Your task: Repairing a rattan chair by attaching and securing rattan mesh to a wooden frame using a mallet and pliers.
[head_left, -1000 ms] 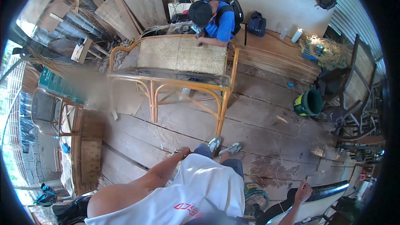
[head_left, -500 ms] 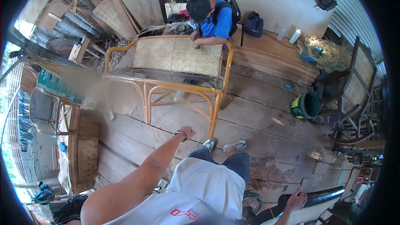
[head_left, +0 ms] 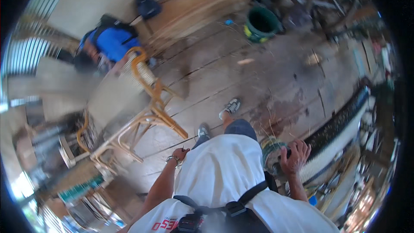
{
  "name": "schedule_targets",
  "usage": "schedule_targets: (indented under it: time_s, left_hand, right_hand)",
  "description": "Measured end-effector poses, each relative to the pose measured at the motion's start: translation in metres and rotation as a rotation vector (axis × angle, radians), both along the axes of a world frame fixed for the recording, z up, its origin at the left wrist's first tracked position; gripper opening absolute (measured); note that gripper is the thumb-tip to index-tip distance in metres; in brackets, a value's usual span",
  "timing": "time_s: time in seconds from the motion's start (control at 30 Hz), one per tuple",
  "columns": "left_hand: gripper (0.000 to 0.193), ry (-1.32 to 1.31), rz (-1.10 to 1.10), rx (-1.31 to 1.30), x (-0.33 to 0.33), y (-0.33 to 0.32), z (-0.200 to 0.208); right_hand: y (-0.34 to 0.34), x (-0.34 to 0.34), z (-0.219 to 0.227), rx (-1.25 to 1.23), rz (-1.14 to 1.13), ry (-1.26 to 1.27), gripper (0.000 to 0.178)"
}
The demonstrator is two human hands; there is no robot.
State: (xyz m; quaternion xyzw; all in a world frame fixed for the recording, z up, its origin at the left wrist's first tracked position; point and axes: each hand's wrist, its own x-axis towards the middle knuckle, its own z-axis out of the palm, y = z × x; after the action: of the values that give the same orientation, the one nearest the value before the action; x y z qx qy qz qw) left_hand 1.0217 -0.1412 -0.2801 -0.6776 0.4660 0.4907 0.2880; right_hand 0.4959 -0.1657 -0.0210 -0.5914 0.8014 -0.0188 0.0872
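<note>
The view has swung round, so one big cane seat (head_left: 158, 99) is now on the left. One long black-edged piece (head_left: 338, 118) lies near right, just by the right hand (head_left: 295, 157). One helper in blue (head_left: 114, 43) bends far left. One green bucket (head_left: 261, 25) stands far off. Two hands: right fingers spread, let go; the left hand (head_left: 180, 153) curls, holding what, I cannot tell.

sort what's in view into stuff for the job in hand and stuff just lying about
Likely the job's: rattan bench, with a co-worker at it; possibly the black-edged piece by the right hand.

Likely just lying about: green bucket; dark bag; small blue object.
</note>
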Motion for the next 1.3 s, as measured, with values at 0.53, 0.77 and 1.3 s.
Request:
schedule_targets:
  time_s: [0.53,0.77,1.3]
  left_hand:
    - [0.106,0.343,-0.351,0.033,-0.234,-0.359,0.016]
    - [0.085,0.226,-0.640,0.173,-0.423,-0.502,-0.037]
    - [0.048,0.561,-1.950,-0.094,-0.687,-0.501,0.009]
  right_hand:
    - [-0.016,-0.017,-0.005,-0.379,-0.835,0.038,0.066]
    - [-0.024,-0.017,-0.006,-0.442,-1.177,0.232,0.062]
    - [-0.025,-0.028,-0.023,-0.522,-1.755,0.657,0.051]
